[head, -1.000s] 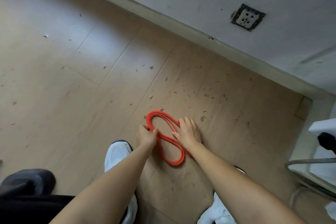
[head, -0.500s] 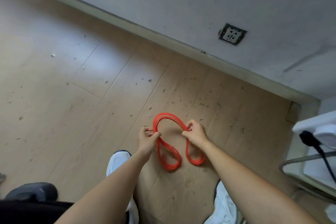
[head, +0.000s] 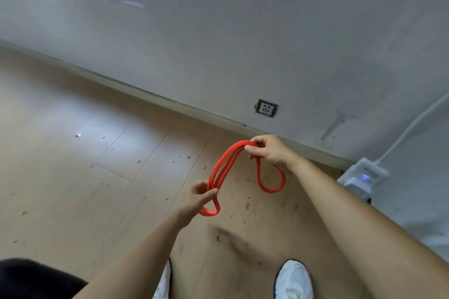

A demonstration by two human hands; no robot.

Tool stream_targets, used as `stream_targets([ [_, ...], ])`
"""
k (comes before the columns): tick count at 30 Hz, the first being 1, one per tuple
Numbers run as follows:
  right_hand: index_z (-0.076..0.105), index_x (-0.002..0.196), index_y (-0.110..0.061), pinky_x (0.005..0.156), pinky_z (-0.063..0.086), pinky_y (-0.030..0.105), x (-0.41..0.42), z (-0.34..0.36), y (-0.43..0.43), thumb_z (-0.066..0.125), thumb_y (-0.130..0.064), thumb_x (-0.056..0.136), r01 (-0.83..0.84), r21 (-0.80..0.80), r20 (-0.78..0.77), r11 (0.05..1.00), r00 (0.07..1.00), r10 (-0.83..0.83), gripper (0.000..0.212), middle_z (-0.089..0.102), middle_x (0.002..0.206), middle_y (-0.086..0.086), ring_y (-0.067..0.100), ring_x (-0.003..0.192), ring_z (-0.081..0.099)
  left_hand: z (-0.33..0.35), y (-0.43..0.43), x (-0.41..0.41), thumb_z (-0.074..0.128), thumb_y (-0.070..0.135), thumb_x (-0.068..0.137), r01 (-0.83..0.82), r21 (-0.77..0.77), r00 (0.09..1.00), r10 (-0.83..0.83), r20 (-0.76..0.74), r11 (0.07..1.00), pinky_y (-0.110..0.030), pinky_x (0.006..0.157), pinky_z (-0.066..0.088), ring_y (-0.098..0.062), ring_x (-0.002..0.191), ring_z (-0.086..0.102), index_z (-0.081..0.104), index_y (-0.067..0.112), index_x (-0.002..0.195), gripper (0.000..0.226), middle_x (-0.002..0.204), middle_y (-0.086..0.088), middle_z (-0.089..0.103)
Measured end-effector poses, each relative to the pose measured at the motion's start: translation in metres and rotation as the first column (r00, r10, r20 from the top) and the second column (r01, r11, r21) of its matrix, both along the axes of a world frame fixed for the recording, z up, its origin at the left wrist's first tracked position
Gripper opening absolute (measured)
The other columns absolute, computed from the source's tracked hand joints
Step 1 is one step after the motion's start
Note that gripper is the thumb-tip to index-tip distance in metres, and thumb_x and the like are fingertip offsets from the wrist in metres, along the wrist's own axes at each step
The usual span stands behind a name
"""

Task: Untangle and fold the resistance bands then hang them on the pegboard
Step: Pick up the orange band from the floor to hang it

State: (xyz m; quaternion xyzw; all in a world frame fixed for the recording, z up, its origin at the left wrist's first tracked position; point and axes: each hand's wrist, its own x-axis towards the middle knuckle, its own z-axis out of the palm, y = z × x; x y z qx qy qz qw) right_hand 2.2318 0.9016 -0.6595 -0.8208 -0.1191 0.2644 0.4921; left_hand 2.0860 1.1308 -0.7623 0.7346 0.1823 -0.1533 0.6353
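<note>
White sneaker [head: 294,279] on wood floor [head: 73,177]. Left hand [head: 196,198] pinches the bunched strands of the red resistance band [head: 224,165]; a small loop hangs below. The band arcs above the floor to the right hand [head: 269,150], whose fingers curl round it; a larger loop dangles. Wall socket [head: 266,108] beyond, markings too small to read.

The resistance band [head: 224,165] pinched in the fingers [head: 261,139] looks like smooth, faintly glossy rubber. Under the fingers the floor [head: 73,177] is satin wood-look plank; beyond them the wall [head: 267,43] is matt paint.
</note>
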Motion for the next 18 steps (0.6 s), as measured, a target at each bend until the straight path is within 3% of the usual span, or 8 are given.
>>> stream_targets([
  [3,0.072,0.097,-0.005,0.075,0.056,0.034,0.006,0.064,0.001,0.072,-0.018,0.094,-0.110,0.004,0.072,0.994,0.991,0.109,0.014,0.067,0.079,0.005,0.017,0.073,0.065,0.037,-0.003,0.009,0.073,0.017,0.091,0.063,-0.001,0.996,-0.062,0.070,0.998,-0.027,0.079,0.060,-0.024,0.093,0.074,0.069,0.004,0.106,0.020,0.101,-0.015,0.074],
  [5,0.070,0.100,0.001,0.069,0.053,0.034,0.004,0.109,0.003,0.071,-0.017,0.094,-0.181,-0.004,0.128,0.983,0.975,0.180,0.018,0.063,0.079,0.008,0.019,0.072,0.060,0.063,-0.005,0.016,0.073,0.012,0.091,0.092,-0.009,0.987,-0.090,0.133,0.996,-0.030,0.082,0.060,-0.025,0.095,0.075,0.068,0.003,0.106,0.019,0.100,-0.013,0.075],
  [10,0.073,0.103,-0.003,0.067,0.055,0.031,-0.010,0.208,0.001,0.072,-0.022,0.093,-0.271,-0.085,0.266,0.959,0.921,0.284,0.021,0.067,0.085,0.017,0.022,0.074,0.062,0.126,-0.011,0.023,0.071,0.010,0.092,0.148,-0.051,0.943,-0.125,0.309,0.988,-0.035,0.088,0.061,-0.023,0.097,0.074,0.071,0.009,0.109,0.017,0.101,-0.010,0.075],
  [15,0.072,0.103,-0.003,0.065,0.053,0.022,-0.018,0.246,-0.012,0.068,-0.021,0.096,-0.129,0.004,0.411,0.992,0.904,0.116,0.019,0.062,0.077,0.002,0.009,0.068,0.059,0.171,-0.025,0.015,0.071,0.022,0.090,0.223,-0.118,0.906,-0.161,0.391,0.968,-0.032,0.085,0.059,-0.023,0.095,0.072,0.073,0.009,0.107,0.021,0.096,-0.004,0.073],
  [18,0.072,0.102,-0.002,0.063,0.053,0.025,-0.016,0.243,-0.020,0.068,-0.017,0.096,0.009,0.125,0.400,0.992,0.915,-0.059,0.016,0.059,0.069,-0.001,0.010,0.062,0.060,0.184,-0.030,0.009,0.068,0.025,0.091,0.213,-0.119,0.891,-0.143,0.431,0.970,-0.035,0.086,0.060,-0.027,0.096,0.072,0.069,0.009,0.109,0.024,0.094,-0.004,0.073],
])
